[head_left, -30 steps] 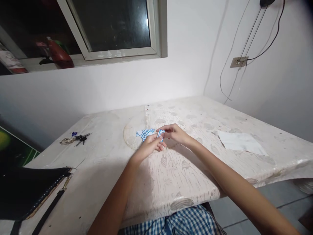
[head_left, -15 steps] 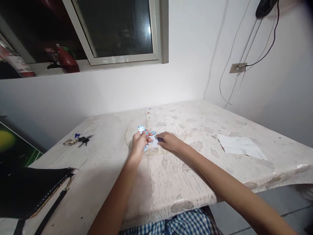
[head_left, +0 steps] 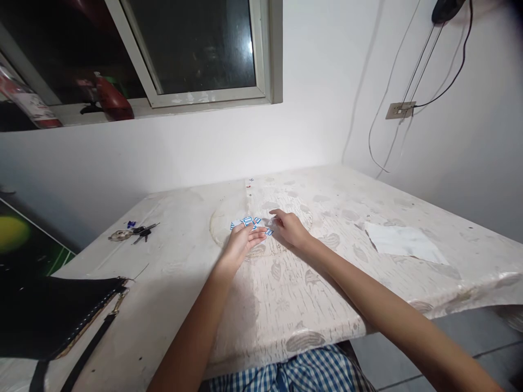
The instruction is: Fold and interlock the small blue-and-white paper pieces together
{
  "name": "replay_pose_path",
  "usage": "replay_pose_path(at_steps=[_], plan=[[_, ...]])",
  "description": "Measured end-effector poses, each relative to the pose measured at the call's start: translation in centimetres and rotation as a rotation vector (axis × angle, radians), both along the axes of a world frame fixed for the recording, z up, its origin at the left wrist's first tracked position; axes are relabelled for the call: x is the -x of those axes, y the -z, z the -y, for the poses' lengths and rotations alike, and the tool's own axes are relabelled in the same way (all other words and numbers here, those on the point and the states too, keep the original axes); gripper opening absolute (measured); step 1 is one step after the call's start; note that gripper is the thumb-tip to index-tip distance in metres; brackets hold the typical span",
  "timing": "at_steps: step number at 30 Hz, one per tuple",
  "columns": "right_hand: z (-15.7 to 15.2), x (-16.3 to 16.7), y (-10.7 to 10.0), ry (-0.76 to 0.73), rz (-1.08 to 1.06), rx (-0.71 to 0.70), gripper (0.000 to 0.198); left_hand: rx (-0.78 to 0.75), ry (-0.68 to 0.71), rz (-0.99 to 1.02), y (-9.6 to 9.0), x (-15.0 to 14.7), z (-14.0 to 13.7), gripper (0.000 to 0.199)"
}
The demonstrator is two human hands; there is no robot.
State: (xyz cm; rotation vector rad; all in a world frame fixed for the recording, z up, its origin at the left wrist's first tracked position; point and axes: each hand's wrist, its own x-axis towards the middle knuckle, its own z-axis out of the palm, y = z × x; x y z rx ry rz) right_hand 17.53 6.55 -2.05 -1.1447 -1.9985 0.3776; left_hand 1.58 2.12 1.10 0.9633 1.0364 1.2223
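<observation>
Small white paper pieces with blue print (head_left: 248, 220) lie in a loose cluster on the table, partly covered by fingers. My left hand (head_left: 242, 240) rests at the near side of the cluster, its fingers stretched out and the thumb touching the pieces. Another blue-marked piece (head_left: 269, 232) shows just past those fingertips. To the right, my right hand (head_left: 289, 227) is slightly raised, with its index finger extended and fingers apart. No held piece can be made out in it.
A patterned cloth (head_left: 302, 294) covers the table. Keys (head_left: 143, 233) and a black bag with a strap (head_left: 61, 310) are on the left. A white torn sheet (head_left: 404, 241) lies at the right. The wall and window (head_left: 192, 49) rise behind.
My left hand has let its piece down and its fingers have straightened. My right hand has lifted off the pieces, opening and shifting slightly up and right.
</observation>
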Motion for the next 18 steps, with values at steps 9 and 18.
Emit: replay_pose_path(at_steps=[9,18], plan=[[1.9,1.6,-1.4,-0.121,-0.431,0.003,0.013,0.238,0.136,0.132,0.7,-1.6,0.4,0.009],[2.4,2.1,-0.9,-0.122,-0.24,-0.162,0.017,0.246,0.17,0.137,0.8,-2.2,0.4,0.034]])
